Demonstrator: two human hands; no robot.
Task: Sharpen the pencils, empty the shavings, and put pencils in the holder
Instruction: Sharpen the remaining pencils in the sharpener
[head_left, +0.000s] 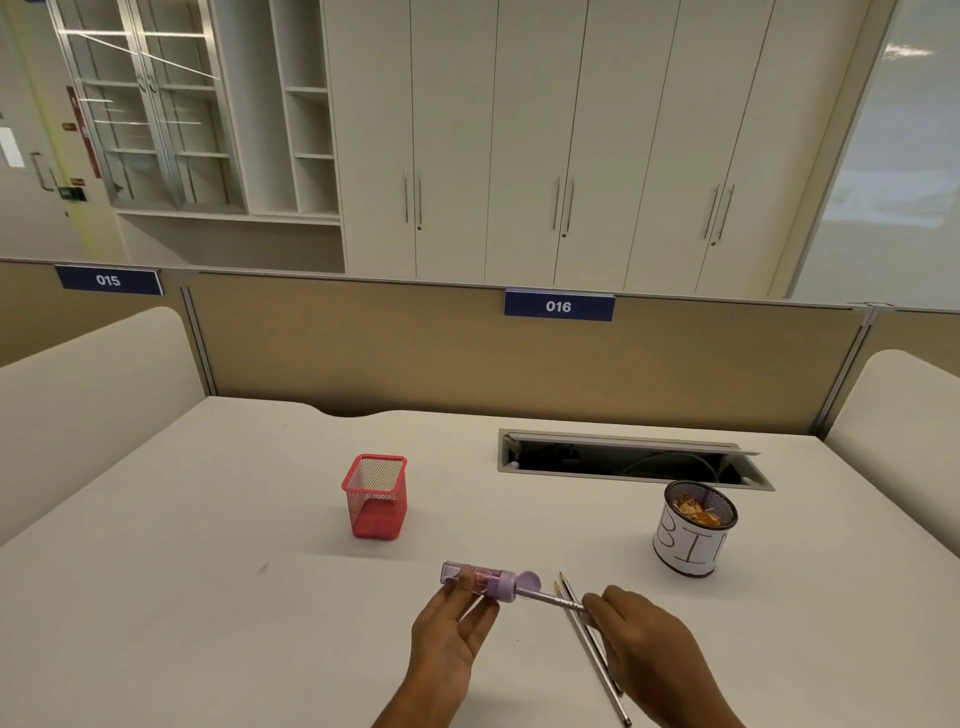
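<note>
While I hold the pencil (556, 601) with its tip pushed into the purple sharpener (478, 582), the job is plainly still at the sharpening stage. My left hand (452, 629) grasps the sharpener's clear barrel between thumb and fingers, and its little lid (530, 578) stands flipped open beside the mouth. My right hand (639, 654) is closed round the other end of the pencil, ready, I judge, to twist it. All this sits above the middle of the table's (208, 571) near edge.

Just under my right hand lie two more pencils (584, 626), side by side on the table, their tips toward the far edge. The tips look pointed, so I take them as already sharpened, though I cannot be sure from this angle.

Further out, toward the centre of the table, the red mesh holder (375, 499) stands upright with no pencil in it, so none of that step is done. Toward the right edge stands the can marked as a bin (693, 530), with shavings already showing inside. By the far edge an open cable hatch (628, 460) is let into the table.

What is left, as I judge it: finish this pencil, tip the sharpener out over the bin, and stand all three pencils in the holder.
</note>
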